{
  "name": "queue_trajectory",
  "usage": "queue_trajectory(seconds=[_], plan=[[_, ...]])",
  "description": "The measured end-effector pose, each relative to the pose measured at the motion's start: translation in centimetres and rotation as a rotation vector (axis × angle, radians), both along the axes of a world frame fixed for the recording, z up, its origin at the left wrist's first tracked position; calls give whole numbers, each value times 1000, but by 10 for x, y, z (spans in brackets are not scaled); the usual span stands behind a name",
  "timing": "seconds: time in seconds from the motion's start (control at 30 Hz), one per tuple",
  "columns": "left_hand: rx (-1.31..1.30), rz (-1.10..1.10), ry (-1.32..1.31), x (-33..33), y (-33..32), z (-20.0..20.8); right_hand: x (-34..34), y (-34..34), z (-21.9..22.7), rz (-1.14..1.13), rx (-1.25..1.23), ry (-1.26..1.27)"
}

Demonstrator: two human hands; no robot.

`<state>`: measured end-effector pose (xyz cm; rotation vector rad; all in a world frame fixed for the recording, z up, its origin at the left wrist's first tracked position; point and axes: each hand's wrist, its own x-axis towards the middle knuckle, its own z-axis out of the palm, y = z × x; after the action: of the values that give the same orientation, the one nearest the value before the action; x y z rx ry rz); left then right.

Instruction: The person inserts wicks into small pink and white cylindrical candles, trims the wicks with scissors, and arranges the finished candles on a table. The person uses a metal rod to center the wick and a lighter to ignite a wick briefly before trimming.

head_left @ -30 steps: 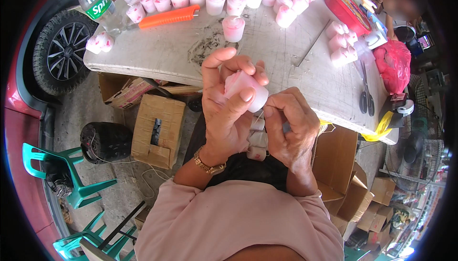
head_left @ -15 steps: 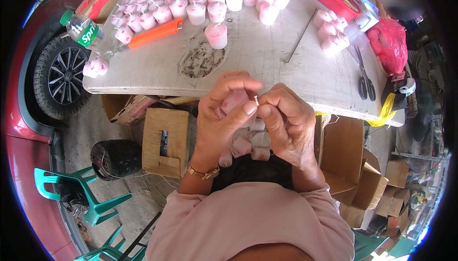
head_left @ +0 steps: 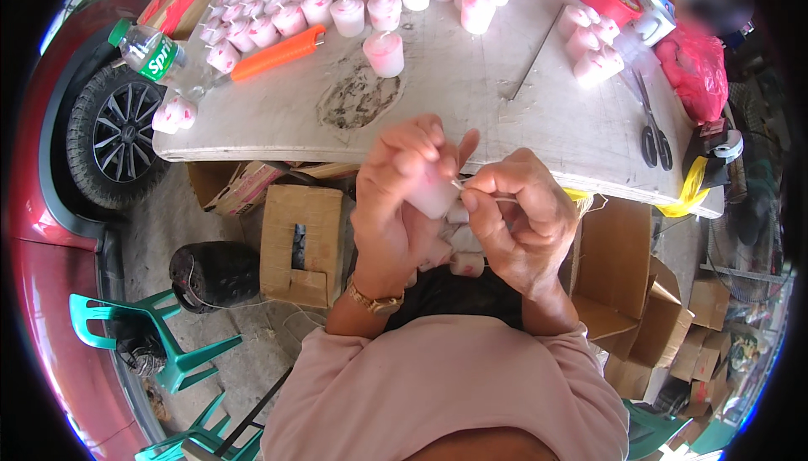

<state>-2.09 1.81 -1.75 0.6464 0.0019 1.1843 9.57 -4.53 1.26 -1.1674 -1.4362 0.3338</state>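
Observation:
In my left hand (head_left: 389,200) is a small pink-and-white candle (head_left: 432,195), its fingers curled around it in front of the table's near edge. My right hand (head_left: 523,218) is closed in a pinch close beside it. A thin pale wick (head_left: 503,200) shows at its thumb and forefinger. Whether the wick is fixed in the held candle is hidden by the fingers. Below my hands, several more candles (head_left: 467,264) lie in my lap. One candle (head_left: 384,54) stands alone on the white table (head_left: 454,95), beyond my left hand.
Rows of candles (head_left: 349,16) fill the table's far side. An orange-handled tool (head_left: 278,52), a plastic bottle (head_left: 147,53), a thin metal rod (head_left: 536,53) and scissors (head_left: 652,128) lie around. Cardboard boxes (head_left: 301,246) and a green chair (head_left: 168,339) stand below.
My left hand has turned and its fingers have lifted, so more of the candle shows. My right hand has shifted slightly right, and a length of wick now shows at its fingers.

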Motion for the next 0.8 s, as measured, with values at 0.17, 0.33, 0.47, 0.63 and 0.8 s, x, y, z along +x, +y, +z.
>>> queue_trajectory(seconds=[0.17,0.33,0.47,0.63,0.8], plan=[[-289,-208,-408,1,7,-1,-8,3,-8,-87,58,-154],[-346,-236,-450,5,5,-5,-13,8,-10,-117,80,-215],[-300,-185,-383,5,4,-7,-13,8,-8,-122,44,-240],[-163,-46,-271,7,3,-8,-15,10,-8,-128,10,-175],[-10,86,-186,6,1,-9,-13,8,-3,-125,-31,-161]])
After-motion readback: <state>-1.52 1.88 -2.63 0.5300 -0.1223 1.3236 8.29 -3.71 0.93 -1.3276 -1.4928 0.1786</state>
